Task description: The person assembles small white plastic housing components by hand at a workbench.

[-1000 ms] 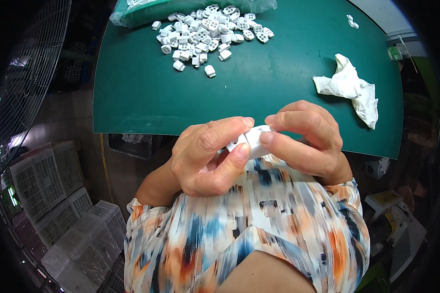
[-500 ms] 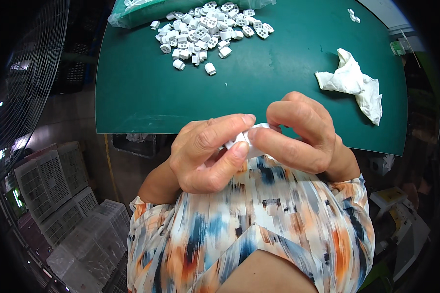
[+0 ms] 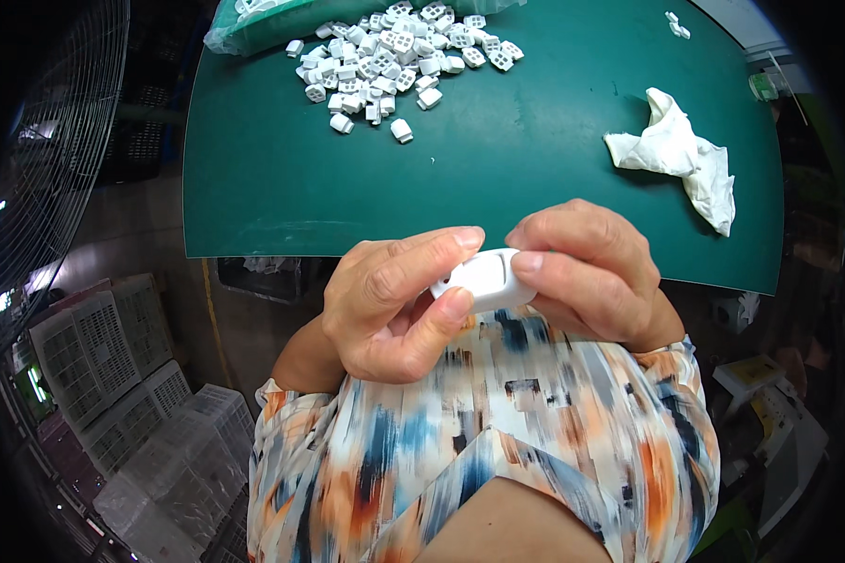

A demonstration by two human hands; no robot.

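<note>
Between both hands, just off the table's near edge, is a rounded white plastic part (image 3: 485,275) with a recessed face turned up. My left hand (image 3: 394,305) pinches its left end, thumb below and index finger above. At the other end, my right hand (image 3: 591,272) has thumb and fingers closed on the part's right edge. The fingers cover both ends of it. Farther off, a heap of small white plastic pieces (image 3: 385,64), some with square holes, lies on the green table (image 3: 498,178). One piece (image 3: 401,130) sits apart at the heap's near side.
A crumpled white cloth (image 3: 671,150) lies at the table's right. Behind the heap is a green plastic-lined tray (image 3: 282,28). A few small white bits (image 3: 678,26) rest at the far right. Plastic crates (image 3: 113,347) stand on the left, below a fan guard (image 3: 56,141).
My right fingers have drawn back to the right end of the white part, uncovering its recessed face. The left hand keeps its pinch and has shifted slightly downward.
</note>
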